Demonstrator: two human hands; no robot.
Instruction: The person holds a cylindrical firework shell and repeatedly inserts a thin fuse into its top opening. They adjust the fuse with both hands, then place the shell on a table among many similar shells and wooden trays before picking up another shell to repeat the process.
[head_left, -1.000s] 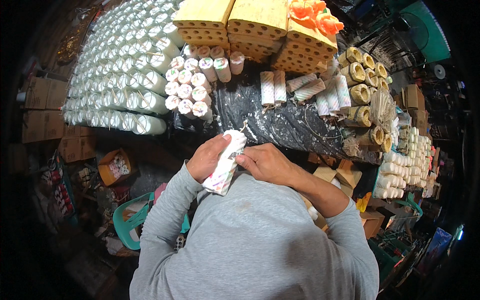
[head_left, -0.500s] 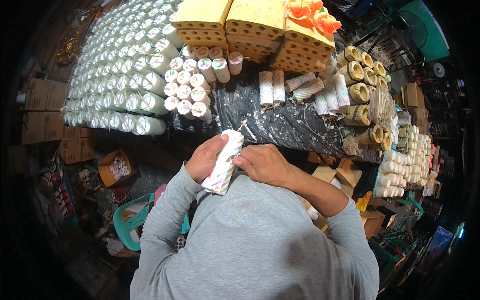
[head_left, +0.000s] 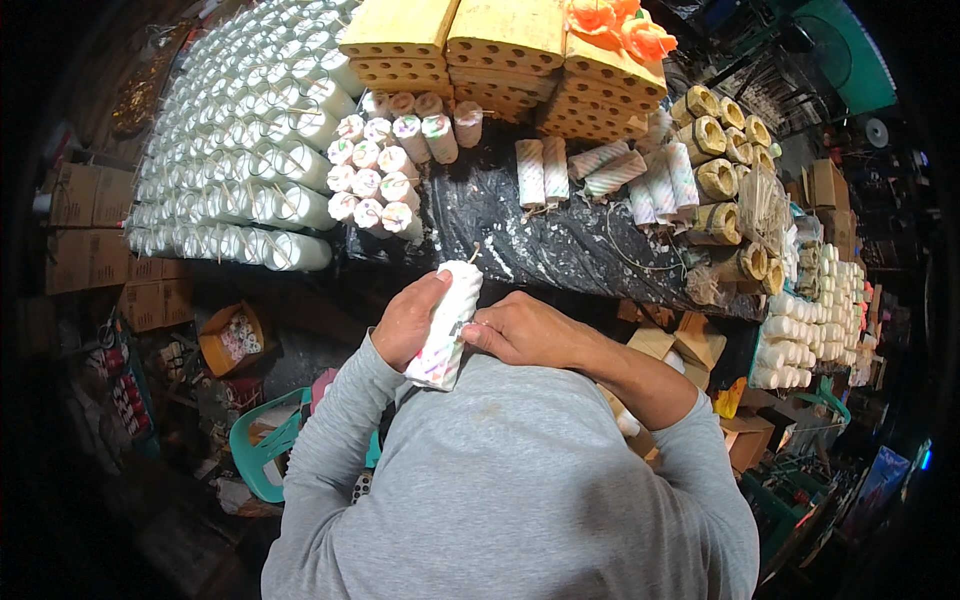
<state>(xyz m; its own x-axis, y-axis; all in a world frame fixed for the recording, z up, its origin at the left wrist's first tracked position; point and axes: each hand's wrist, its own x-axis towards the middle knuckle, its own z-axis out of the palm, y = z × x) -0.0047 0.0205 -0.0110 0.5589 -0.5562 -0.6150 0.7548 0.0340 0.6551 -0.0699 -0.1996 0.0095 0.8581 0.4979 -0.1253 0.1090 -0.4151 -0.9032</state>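
Note:
A white pillar candle (head_left: 447,325) with a spiral-ridged side and coloured patches near its lower end is tilted in front of my chest. Its wick sticks up from the far end. My left hand (head_left: 406,318) is closed around the candle's left side, thumb along the top. My right hand (head_left: 522,330) is closed in a pinch against the right side of the candle. Something small and dark shows at its fingertips, too small to name. On the black-covered table (head_left: 480,225) beyond stand upright candles (head_left: 367,184) with pinkish-white tops, and several striped candles (head_left: 614,174) lie there.
Rows of white glass-like cylinders (head_left: 290,205) with sticks fill the table's left. Yellow perforated blocks (head_left: 505,45) are stacked at the back, orange flowers (head_left: 648,40) on top. Hollow yellowish moulds (head_left: 716,180) and white candles (head_left: 790,345) stand right. A green chair (head_left: 262,455) is lower left.
My right hand has shifted slightly down along the candle, its fingers curled more tightly. The candle has turned a little in my left hand, and its wick has shifted left.

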